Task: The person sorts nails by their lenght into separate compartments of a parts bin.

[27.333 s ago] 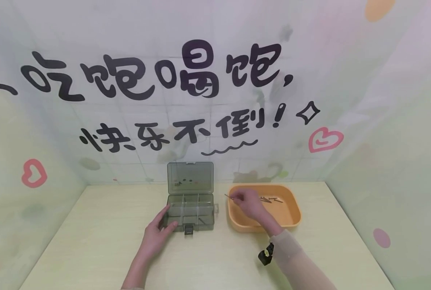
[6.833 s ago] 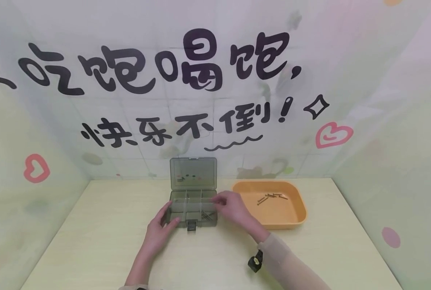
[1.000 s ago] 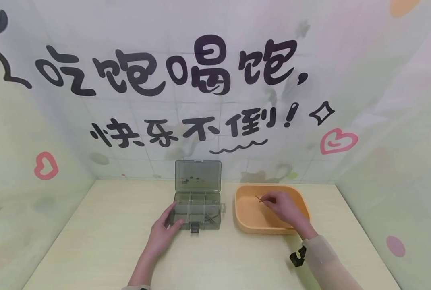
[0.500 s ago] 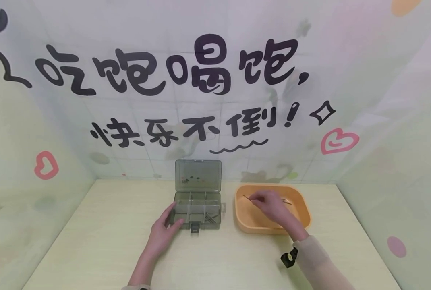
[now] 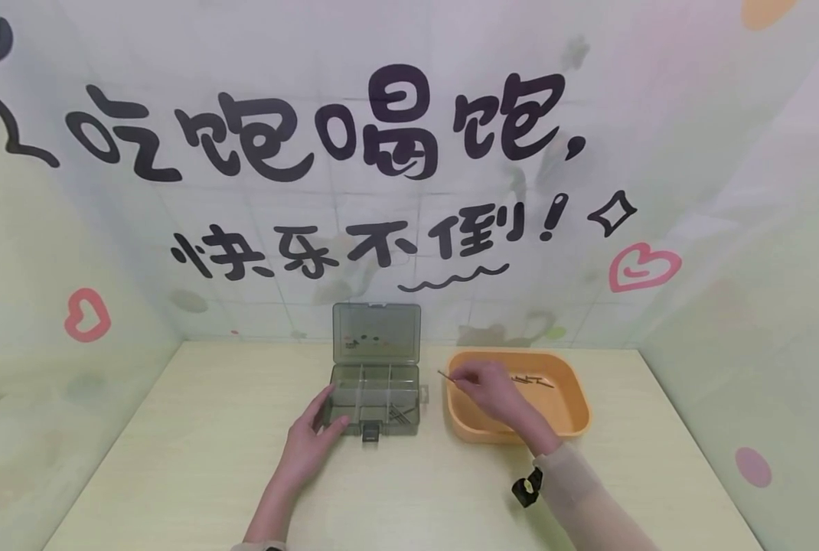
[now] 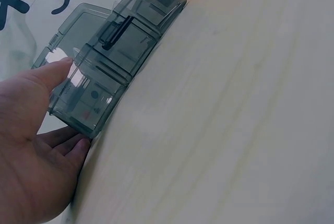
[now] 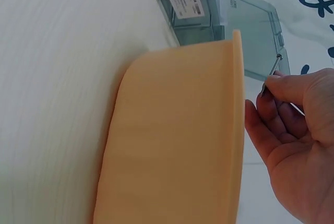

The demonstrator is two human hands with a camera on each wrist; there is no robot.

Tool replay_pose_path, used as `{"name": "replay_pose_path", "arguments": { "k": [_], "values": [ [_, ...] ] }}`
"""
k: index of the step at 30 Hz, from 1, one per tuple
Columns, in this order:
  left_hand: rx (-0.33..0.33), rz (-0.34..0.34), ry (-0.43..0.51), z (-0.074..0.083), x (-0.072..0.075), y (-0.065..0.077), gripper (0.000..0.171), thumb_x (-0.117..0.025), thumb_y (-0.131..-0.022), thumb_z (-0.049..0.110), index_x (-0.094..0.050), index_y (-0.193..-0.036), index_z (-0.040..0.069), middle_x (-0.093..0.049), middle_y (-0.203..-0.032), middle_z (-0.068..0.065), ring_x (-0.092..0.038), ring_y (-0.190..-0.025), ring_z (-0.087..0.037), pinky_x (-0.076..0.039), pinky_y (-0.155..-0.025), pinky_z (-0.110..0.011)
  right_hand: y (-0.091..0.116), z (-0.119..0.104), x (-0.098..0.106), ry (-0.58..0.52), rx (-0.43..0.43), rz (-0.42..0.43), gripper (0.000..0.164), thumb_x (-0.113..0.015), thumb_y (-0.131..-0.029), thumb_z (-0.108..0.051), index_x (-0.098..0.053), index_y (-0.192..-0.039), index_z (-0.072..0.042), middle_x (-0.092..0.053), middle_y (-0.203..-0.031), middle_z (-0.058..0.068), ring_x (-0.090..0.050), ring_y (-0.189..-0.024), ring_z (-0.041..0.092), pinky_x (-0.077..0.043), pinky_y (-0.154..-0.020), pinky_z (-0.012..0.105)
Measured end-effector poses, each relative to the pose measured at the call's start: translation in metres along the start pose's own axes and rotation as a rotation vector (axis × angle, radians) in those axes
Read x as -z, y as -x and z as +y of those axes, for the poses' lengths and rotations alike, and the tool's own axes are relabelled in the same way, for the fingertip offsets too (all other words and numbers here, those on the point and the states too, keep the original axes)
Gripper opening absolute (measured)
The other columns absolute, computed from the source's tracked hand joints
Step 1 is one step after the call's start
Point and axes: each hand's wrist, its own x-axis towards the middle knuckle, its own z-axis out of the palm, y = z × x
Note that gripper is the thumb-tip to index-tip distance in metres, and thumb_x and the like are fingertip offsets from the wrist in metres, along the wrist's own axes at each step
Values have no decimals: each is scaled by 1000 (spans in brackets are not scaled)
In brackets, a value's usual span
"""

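A smoky translucent compartment box [image 5: 376, 394] stands with its lid raised against the back wall. My left hand [image 5: 309, 444] holds its left end, the thumb [image 6: 55, 73] on the upper edge and the other fingers at the side. Several screws [image 5: 399, 414] lie in the front right compartment. Pinched between the thumb and fingers of my right hand [image 5: 495, 390] is a thin screw [image 7: 272, 72]. That hand is over the left part of the orange tray [image 5: 513, 438], and the screw points left past its rim. More screws [image 5: 532, 380] lie in the tray.
The pale wooden table [image 5: 396, 490] meets a printed back wall [image 5: 272, 306] and side walls. The box's black front latch [image 5: 370, 433] hangs down, and a clear side latch [image 5: 424, 394] sticks out towards the tray. A black device [image 5: 528, 487] sits on my right wrist.
My right hand has moved left across the tray with the screw, towards the box. The screws left in the tray have come into view behind it. My left hand has stayed on the box.
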Motion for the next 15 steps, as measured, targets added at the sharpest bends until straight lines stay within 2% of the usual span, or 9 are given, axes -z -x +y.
{"name": "replay_pose_path", "arguments": {
  "k": [6, 15],
  "values": [
    [-4, -6, 2, -2, 0, -1, 69, -69, -101, 24, -35, -160, 17, -28, -164, -21, -28, -150, -39, -29, -122, -44, -5, -11, -7, -48, -4, 0, 11, -72, -92, 2, -78, -101, 0, -76, -97, 10, -71, -90, 27, -63, -83, 38],
    [9, -7, 5, 0, 0, -1, 71, -69, -101, 27, -33, -161, 16, -27, -164, -22, -28, -150, -40, -30, -122, -45, -9, -24, -27, -119, -49, -62, 13, -68, -95, 2, -76, -105, 3, -76, -102, 11, -70, -94, 24, -62, -84, 35]
  ]
}}
